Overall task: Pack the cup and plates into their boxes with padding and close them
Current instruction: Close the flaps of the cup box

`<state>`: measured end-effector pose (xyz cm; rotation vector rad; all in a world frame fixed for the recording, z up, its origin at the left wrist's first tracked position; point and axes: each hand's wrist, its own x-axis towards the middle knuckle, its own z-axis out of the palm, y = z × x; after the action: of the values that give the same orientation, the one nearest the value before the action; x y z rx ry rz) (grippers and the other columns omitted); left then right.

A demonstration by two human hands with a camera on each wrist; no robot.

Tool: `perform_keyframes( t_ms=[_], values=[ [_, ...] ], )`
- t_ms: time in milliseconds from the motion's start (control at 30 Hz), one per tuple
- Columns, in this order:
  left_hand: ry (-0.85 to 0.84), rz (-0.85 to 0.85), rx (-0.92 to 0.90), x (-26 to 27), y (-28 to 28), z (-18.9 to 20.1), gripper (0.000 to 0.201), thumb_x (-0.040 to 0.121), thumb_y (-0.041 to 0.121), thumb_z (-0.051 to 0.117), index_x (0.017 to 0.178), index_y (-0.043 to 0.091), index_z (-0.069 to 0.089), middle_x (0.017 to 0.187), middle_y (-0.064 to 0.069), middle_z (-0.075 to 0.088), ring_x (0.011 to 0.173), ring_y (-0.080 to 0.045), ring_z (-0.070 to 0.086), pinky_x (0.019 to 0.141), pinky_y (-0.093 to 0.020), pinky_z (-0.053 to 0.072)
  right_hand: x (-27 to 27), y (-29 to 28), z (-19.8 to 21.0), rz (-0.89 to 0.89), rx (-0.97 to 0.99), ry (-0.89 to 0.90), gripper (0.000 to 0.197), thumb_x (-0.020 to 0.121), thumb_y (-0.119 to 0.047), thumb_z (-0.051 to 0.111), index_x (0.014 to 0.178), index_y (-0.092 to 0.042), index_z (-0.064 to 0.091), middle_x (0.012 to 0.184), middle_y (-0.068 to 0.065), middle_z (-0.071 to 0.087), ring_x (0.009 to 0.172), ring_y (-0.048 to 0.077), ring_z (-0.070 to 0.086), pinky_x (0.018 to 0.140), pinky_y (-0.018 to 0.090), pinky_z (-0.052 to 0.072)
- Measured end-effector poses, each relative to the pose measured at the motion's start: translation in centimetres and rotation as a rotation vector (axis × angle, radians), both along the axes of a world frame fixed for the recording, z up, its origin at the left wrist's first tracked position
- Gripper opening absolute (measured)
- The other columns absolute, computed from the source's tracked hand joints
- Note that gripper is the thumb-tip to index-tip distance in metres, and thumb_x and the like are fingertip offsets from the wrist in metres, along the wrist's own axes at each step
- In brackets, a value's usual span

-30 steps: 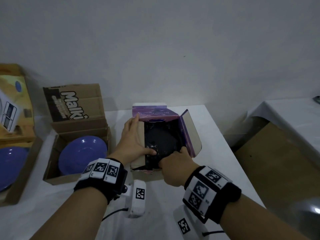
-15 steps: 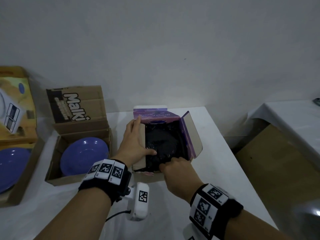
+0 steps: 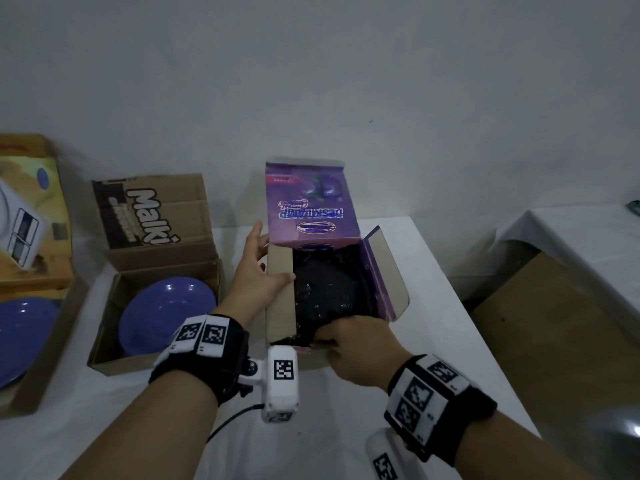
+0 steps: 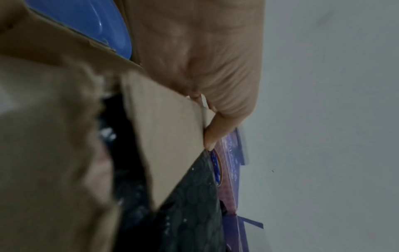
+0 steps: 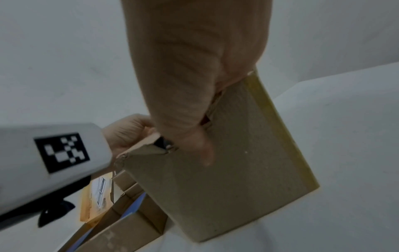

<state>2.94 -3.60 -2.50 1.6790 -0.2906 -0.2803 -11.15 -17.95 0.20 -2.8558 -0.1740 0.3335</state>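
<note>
Step in hand: padding the purple box point(image 3: 325, 271); this looks like the tucking-in stage, just ahead of closing.
Purple box: stands on the white worktop point(image 3: 450, 341), centre of the head view, mouth facing up; its long axis seems to run away from the person, toward the wall.
Back lid: upright at the far edge, printed face toward the camera, lettering upside down.
Side flaps: the left cardboard flap point(image 3: 280, 292) leans in over the opening; the right flap point(image 3: 384, 271) splays outward.
Padding: black bubble wrap point(image 3: 329, 292) fills the box; whether the cup lies under it cannot be told.
Left hand point(image 3: 258, 271): fingers straight along the outer left wall, thumb hooked over the left flap's edge, so it pinches that flap.
Right hand point(image 3: 349, 344): at the near edge, fingers curled into the bubble wrap, gripping or pushing it down; the near flap lies under the hand in the right wrist view.
Plates: one blue plate point(image 3: 166, 313) lies flat in the open brown box point(image 3: 104, 341) just left of the purple one; another blue plate point(image 3: 20, 337) sits in a box at the far left edge. Neither shows padding on top.
Next move, as a judgement: the wrap must sit below the rim, then side flaps fold in and the back lid comes down.
</note>
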Motion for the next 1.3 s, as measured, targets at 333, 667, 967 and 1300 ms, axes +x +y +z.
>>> perform_keyframes(
  t_ms=[333,667,967,1300],
  values=[
    [-0.08,0.066,0.017,-0.3,-0.2,-1.4,0.104,0.078,-0.015,0.061,0.151,0.02,-0.005,0.126,0.014,0.042,0.119,0.002,0.038,0.086,-0.006,0.038,0.1,1.2,-0.5,-0.032,0.074,-0.147,0.026,0.08,0.001,0.048,0.091,-0.021,0.038,0.082,0.004,0.057,0.071,0.028,0.056,0.06,0.03,0.039],
    [-0.384,0.189,0.025,-0.4,-0.1,-0.2,0.061,0.076,-0.008,0.059,0.125,0.026,0.051,0.12,0.005,0.05,0.112,-0.009,0.048,0.094,-0.019,0.04,-1.4,-0.4,2.0,0.004,0.123,-0.5,0.026,0.086,-0.048,0.056,0.077,-0.026,0.065,0.077,-0.01,0.063,0.077,0.012,0.055,0.08,0.036,0.04],
    [-0.224,0.072,-0.185,-1.5,-0.5,1.4,0.039,0.086,0.007,0.06,0.107,0.04,0.062,0.118,0.006,0.063,0.114,-0.012,0.057,0.1,-0.032,0.045,-0.9,-3.1,0.9,-0.539,0.425,-0.739,0.035,0.075,0.01,0.062,0.102,-0.01,0.052,0.112,0.001,0.04,0.093,0.004,0.046,0.079,0.007,0.045],
    [-0.109,0.218,-0.239,-0.1,-1.4,3.9,0.015,0.097,0.03,0.049,0.092,0.031,0.063,0.096,0.009,0.068,0.093,-0.01,0.062,0.093,-0.034,0.046,-1.3,-4.1,-0.6,-0.364,0.224,-0.776,0.028,0.076,0.012,0.061,0.087,-0.014,0.063,0.086,-0.002,0.055,0.069,0.011,0.052,0.055,0.023,0.049]
  ],
)
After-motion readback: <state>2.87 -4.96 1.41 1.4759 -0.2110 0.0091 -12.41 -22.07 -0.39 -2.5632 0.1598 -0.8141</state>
